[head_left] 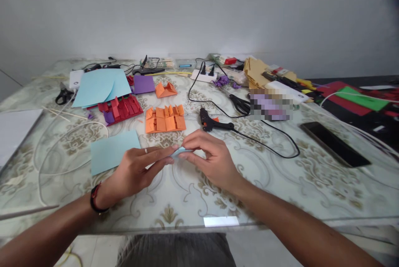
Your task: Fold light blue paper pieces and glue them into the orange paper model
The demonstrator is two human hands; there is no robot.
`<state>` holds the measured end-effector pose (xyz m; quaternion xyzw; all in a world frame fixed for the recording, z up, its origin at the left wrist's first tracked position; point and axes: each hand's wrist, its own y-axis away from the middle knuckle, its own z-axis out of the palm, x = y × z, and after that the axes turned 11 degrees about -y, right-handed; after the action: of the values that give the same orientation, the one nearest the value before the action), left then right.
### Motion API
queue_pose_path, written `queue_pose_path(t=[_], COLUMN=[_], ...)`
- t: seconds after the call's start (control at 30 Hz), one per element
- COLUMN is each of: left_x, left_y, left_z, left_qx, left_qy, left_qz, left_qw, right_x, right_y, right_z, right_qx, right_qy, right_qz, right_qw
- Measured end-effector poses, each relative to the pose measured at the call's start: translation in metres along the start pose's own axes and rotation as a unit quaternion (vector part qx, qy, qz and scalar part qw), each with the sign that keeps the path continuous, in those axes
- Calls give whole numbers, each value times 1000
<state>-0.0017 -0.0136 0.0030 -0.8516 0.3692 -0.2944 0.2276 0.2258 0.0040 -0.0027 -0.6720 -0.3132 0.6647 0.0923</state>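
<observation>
Both hands meet over the table's middle, pinching a small folded piece of light blue paper point(180, 151). My left hand point(140, 166) grips its left end between thumb and fingers, and my right hand point(212, 155) holds the right end the same way. Fingers cover most of the piece. Under and behind my left hand lies a flat light blue sheet point(114, 150). Beyond the hands sit folded orange paper pieces point(165, 119), with another orange piece point(166, 89) farther back. A black glue gun point(215, 122) lies just beyond my right hand.
Folded red paper pieces point(123, 109) and larger light blue sheets point(99, 86) lie at the back left, near a purple square point(144, 84). Black scissors point(240, 104), a white power strip point(204, 76) and a phone point(335, 143) are rightward. Cables loop across the table point(168, 200).
</observation>
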Motion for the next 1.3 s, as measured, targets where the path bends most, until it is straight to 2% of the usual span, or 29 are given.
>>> queue_pose_path(t=[0.3,0.57,0.83,1.3], left_x=[4,5,4,6], left_y=[-1,-1,-1,-1], left_z=[0,1,2,1], left_qx=[-9,-8,19,22], left_qy=[2,-12,-28,-48], left_qz=[-13,-4,21,31], left_qw=[1000,1000,999,998], right_x=[-1,-1,2,-1], right_y=[0,2,3,2], right_z=[2,4,5,4], right_qx=[-28,-19,-8,-31], right_qy=[19,18,20,3], right_qz=[-62,-46,-41,-84], right_qw=[998,999,999,996])
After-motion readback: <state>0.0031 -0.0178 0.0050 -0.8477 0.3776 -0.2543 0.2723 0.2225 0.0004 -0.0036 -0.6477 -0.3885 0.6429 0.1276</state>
